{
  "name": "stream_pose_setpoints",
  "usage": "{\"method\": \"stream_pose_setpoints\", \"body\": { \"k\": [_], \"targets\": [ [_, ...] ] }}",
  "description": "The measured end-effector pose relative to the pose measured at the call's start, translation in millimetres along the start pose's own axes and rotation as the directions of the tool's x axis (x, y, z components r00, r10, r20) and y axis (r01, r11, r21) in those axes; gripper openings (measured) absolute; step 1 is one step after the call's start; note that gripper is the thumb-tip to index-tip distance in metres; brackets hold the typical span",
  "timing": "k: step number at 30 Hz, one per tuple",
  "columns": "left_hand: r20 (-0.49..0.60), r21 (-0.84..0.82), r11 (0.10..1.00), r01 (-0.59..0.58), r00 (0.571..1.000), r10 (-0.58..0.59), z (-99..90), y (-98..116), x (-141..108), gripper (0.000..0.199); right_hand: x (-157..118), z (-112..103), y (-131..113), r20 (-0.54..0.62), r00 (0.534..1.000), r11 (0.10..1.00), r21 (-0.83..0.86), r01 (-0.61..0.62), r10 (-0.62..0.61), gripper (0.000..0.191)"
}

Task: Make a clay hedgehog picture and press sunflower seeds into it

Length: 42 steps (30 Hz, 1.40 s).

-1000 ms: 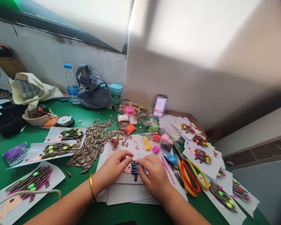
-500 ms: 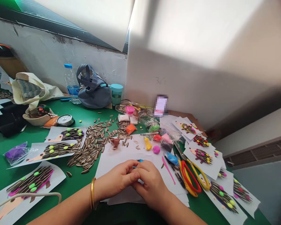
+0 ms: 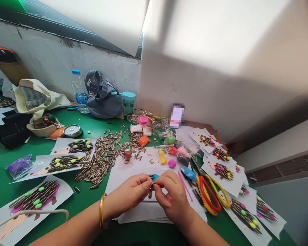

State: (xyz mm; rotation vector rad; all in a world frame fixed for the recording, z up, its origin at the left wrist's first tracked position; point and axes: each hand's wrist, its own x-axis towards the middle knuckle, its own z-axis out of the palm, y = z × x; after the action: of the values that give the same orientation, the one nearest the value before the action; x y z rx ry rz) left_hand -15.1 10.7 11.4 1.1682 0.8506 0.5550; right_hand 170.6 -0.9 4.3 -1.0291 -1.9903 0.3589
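Observation:
My left hand (image 3: 136, 190), with a gold bangle at the wrist, is closed over white paper (image 3: 123, 167), thumb and fingers pressed together. My right hand (image 3: 170, 194) is pinched close against it; whatever lies between the fingertips is too small to make out. Between and under the hands shows part of a blue clay shape (image 3: 154, 177) with dark seeds on it, mostly hidden. Striped seeds (image 3: 100, 164) are heaped left of the paper. Beyond the hands lie brown clay (image 3: 127, 156), yellow clay (image 3: 162, 157) and a magenta clay ball (image 3: 171, 163).
Scissors with red and yellow handles (image 3: 209, 191) and a pink tool (image 3: 185, 186) lie at right. Hedgehog pictures (image 3: 223, 171) are spread on both sides. At the back stand a blue-grey bag (image 3: 104, 102), a bottle (image 3: 80, 94), a cup (image 3: 128, 102) and a phone (image 3: 177, 116).
My hands, clasped together before, have drawn slightly apart at the palms, with fingertips still close. More of the blue shape and a brown piece below it now shows.

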Motion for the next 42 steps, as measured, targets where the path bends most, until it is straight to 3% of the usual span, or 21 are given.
{"method": "stream_pose_setpoints", "body": {
  "k": [4, 10, 16, 19, 23, 26, 29, 42],
  "targets": [
    [-0.043, -0.011, 1.0, -0.012, 0.999, 0.012, -2.9, 1.7, 0.8, 0.046, 1.3, -4.5, -0.6, 0.021, 0.999, 0.999, 0.037, -0.034, 0.033, 0.013],
    [-0.09, 0.24, 0.967, -0.088, 0.989, 0.113, -7.9, 8.4, 1.6, 0.032, 4.1, -8.7, -0.1, 0.117, 0.986, 0.982, 0.136, -0.13, 0.115, 0.014],
    [-0.103, 0.362, 0.927, -0.1, 0.984, 0.146, -11.5, 4.7, 6.1, 0.028, 3.9, -11.1, 6.7, 0.197, 0.962, 0.954, 0.193, -0.229, 0.191, 0.011],
    [-0.237, 0.447, 0.892, -0.075, 0.951, 0.199, -18.5, 1.3, 9.2, 0.032, 5.1, -14.3, 14.3, 0.136, 0.965, 0.965, 0.11, -0.24, 0.224, 0.01],
    [-0.367, 0.703, 0.707, 0.072, 0.889, 0.275, -31.5, -1.9, 10.9, 0.031, 5.5, -13.8, 25.4, 0.107, 0.974, 0.978, -0.07, -0.195, 0.202, 0.01],
    [-0.363, 0.813, 0.554, 0.177, 0.899, 0.245, -36.4, -3.5, 10.9, 0.031, 2.8, -7.6, 30.8, 0.146, 0.972, 0.972, -0.173, -0.157, 0.183, 0.011],
    [-0.321, 0.874, 0.44, 0.207, 0.926, 0.201, -35.3, -3.6, 10.5, 0.03, 0.4, -0.3, 33.1, 0.168, 0.973, 0.964, -0.241, -0.115, 0.158, 0.01],
    [-0.3, 0.899, 0.376, 0.227, 0.943, 0.148, -27.5, 3.4, 8.5, 0.029, 1.0, 10.5, 32.1, 0.22, 0.968, 0.919, -0.393, -0.024, 0.119, 0.008]
  ]
}}
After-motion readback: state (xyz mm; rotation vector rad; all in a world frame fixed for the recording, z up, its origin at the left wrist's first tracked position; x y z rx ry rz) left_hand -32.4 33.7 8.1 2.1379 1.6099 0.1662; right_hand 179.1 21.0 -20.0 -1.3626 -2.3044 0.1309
